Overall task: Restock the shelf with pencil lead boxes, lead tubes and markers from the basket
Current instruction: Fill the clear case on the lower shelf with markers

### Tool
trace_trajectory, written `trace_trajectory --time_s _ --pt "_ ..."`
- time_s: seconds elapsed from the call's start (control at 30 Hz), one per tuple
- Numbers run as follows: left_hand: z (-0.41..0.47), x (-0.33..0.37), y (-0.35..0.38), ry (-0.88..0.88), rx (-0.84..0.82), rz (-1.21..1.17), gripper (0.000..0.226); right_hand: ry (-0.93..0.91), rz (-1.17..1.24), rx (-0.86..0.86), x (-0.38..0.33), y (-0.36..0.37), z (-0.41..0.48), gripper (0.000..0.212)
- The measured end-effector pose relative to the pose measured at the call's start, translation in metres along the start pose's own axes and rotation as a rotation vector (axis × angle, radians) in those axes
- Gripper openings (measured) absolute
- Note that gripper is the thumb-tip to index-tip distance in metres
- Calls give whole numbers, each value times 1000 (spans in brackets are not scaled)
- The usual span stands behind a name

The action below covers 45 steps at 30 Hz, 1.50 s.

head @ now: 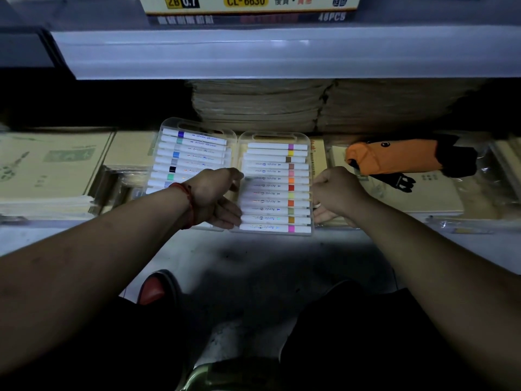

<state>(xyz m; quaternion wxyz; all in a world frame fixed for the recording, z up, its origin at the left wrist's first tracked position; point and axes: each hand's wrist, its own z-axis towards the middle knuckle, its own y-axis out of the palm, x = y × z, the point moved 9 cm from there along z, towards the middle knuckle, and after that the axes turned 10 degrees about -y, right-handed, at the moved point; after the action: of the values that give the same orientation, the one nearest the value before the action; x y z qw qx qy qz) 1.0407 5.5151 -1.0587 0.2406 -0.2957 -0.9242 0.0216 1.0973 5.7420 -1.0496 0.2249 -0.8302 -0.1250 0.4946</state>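
Two clear plastic cases of acrylic markers lie side by side on the bottom shelf. The right marker case (276,182) shows several white pens with coloured bands. My left hand (217,198) grips its left edge and my right hand (335,193) grips its right edge, fingers curled round the sides. The left marker case (191,153) sits just behind my left hand, partly covered by my wrist. A yellow pencil lead box (248,4) stands on the shelf above.
Stacks of tan notebooks (50,170) fill the shelf left and right, with taller stacks (259,105) behind the cases. An orange folded umbrella (406,159) lies right of my right hand. The white shelf lip (282,55) overhangs above. My knees and a red-black slipper (158,286) are below.
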Motion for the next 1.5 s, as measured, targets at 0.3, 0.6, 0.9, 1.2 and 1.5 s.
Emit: trace_trajectory --time_s 0.3,0.6,0.9,1.2,1.5 --pt "-7 8 3 137 53 7 31 42 55 -16 -1 4 -4 14" --pt "-8 11 -1 224 81 76 13 34 34 17 0 0 -1 8" --pt "-9 48 -11 594 459 469 20 -231 -281 155 -16 -13 12 28" --pt "19 73 -8 584 418 464 46 -156 -355 64 -13 3 45 54" --pt "38 69 -14 498 250 -10 27 -15 125 145 -6 2 44 35"
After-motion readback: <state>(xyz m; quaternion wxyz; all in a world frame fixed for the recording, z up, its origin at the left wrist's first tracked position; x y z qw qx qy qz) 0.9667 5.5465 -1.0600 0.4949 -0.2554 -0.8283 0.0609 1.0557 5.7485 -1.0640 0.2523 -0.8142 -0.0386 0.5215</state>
